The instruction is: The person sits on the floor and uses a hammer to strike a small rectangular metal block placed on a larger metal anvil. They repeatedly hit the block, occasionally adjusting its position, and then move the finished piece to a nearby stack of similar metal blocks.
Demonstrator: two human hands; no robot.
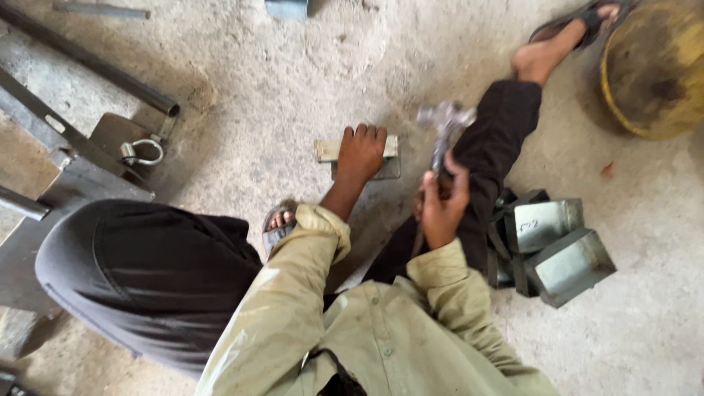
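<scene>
There I sat on the concrete floor (308,66), my left hand (361,152) pressed flat, fingers spread, on top of a small metal piece (328,149) that lay on the floor just ahead of my left foot in its sandal (277,226). My right hand (442,207) was clenched around the handle of a hammer (444,125), which I held raised with its blurred metal head up above my right leg, just to the right of the piece and clear of it. My right leg in dark trousers stretched out toward the top right, the foot in a sandal near a round yellow drum (655,70). Beside that leg, on my right, lay a small heap of folded grey metal boxes (551,246), touching one another. My left knee was bent up at the left, and beyond it lay a dark steel frame (81,176) with a round pipe (95,66) and a small shackle (143,152) resting on a plate. My sleeves were pale khaki and stained.
</scene>
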